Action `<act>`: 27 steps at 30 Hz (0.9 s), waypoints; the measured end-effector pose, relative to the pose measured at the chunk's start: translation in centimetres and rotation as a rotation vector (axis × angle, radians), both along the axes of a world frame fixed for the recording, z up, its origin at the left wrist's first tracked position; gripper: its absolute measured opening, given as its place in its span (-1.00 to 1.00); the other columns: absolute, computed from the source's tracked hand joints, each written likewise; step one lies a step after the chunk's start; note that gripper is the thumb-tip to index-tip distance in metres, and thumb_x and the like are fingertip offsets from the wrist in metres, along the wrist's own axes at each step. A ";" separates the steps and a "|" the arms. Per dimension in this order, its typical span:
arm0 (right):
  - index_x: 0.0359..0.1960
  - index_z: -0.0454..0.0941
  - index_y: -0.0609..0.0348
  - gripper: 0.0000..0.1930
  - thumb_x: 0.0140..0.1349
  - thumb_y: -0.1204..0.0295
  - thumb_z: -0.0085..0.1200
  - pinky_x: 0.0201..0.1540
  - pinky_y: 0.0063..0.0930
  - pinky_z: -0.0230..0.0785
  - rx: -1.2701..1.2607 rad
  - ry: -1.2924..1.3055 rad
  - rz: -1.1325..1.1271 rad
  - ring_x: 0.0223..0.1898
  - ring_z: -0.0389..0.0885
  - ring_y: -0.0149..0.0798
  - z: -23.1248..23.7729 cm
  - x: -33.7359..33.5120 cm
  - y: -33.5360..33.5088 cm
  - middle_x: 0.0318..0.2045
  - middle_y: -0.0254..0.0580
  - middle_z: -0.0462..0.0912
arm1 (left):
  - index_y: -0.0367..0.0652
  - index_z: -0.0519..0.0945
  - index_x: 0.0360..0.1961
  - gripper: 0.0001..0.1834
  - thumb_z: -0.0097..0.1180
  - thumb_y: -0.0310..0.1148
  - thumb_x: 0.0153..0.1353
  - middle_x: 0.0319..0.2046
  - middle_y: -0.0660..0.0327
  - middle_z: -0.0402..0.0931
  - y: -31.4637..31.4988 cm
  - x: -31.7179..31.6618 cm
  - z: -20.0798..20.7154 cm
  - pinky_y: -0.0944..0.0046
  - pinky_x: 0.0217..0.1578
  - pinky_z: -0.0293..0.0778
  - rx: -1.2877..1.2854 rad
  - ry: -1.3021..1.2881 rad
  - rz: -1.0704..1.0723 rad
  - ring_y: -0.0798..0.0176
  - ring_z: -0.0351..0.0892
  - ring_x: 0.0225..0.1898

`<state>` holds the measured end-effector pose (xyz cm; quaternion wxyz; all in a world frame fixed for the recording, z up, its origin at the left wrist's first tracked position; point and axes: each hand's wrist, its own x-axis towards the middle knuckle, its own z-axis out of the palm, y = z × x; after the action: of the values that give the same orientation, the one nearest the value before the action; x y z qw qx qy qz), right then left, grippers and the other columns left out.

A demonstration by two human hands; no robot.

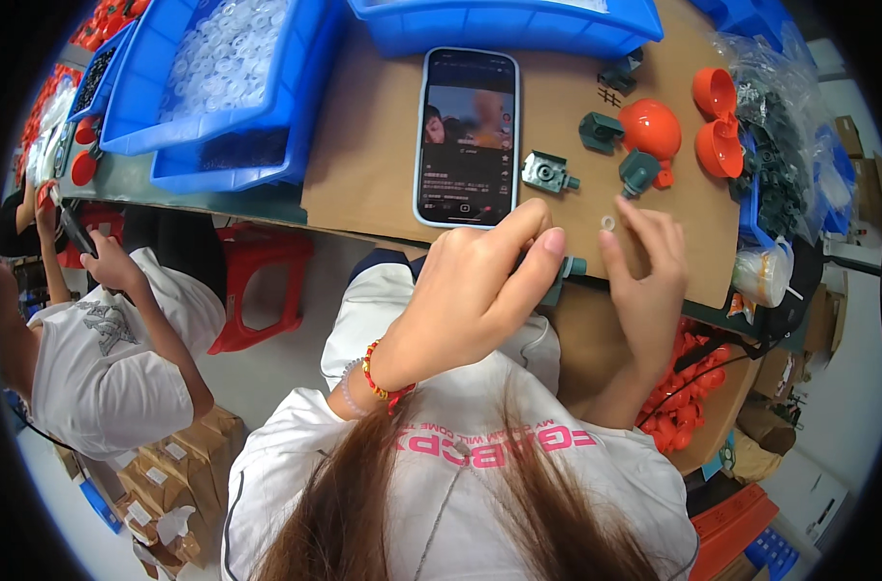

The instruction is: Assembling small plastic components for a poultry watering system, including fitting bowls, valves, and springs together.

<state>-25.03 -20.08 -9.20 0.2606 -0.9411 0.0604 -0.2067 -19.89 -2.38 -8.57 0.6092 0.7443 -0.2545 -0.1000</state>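
Left hand (pixel 479 281) gripping grey part (pixel 569 269), right hand (pixel 646 266) fingering clear ring (pixel 607 224)

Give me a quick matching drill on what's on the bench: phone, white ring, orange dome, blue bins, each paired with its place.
1 phone
2 white ring
3 orange dome
4 blue bins

A at the right hand's fingertips
B far left of the bench
C between bins and grey parts
D right of the phone, among grey parts

Pairs: 1-C, 2-A, 3-D, 4-B
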 end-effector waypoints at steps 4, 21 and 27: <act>-0.32 0.56 0.21 -0.80 -0.05 0.55 0.12 -0.26 -0.40 0.27 -0.009 0.007 -0.009 -0.34 0.39 -0.18 -0.8 0.3 -0.4 -0.44 -0.18 0.44 | -0.20 0.38 -0.50 -0.82 0.02 -0.32 0.11 -0.74 0.20 0.33 -2.0 0.3 0.1 0.32 -0.66 0.26 0.271 -0.316 0.126 0.16 0.38 -0.70; -0.38 0.54 0.24 -0.84 -0.07 0.55 0.13 -0.29 -0.36 0.28 -0.012 -0.075 -0.037 -0.37 0.40 -0.14 -1.3 -0.1 -1.8 -0.46 -0.16 0.46 | -0.03 0.50 -0.32 -0.74 0.11 -0.44 -0.14 -0.36 0.27 0.48 -8.7 9.6 3.4 0.28 -0.55 0.43 0.491 -1.092 0.081 0.24 0.52 -0.46; -0.43 0.53 0.25 -0.88 -0.07 0.56 0.12 -0.29 -0.36 0.28 0.012 -0.059 -0.006 -0.36 0.42 -0.14 -1.0 0.0 -1.8 -0.46 -0.18 0.48 | -0.11 0.54 -0.54 -0.90 0.10 -0.49 -0.19 -0.56 0.24 0.49 -13.0 14.9 2.7 0.32 -0.59 0.41 0.785 -1.354 -0.295 0.21 0.54 -0.52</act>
<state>-25.06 -21.87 -10.22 0.2674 -0.9328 0.0570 -0.2349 -4.95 -15.37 -5.86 -0.0042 0.7623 -0.6114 0.2121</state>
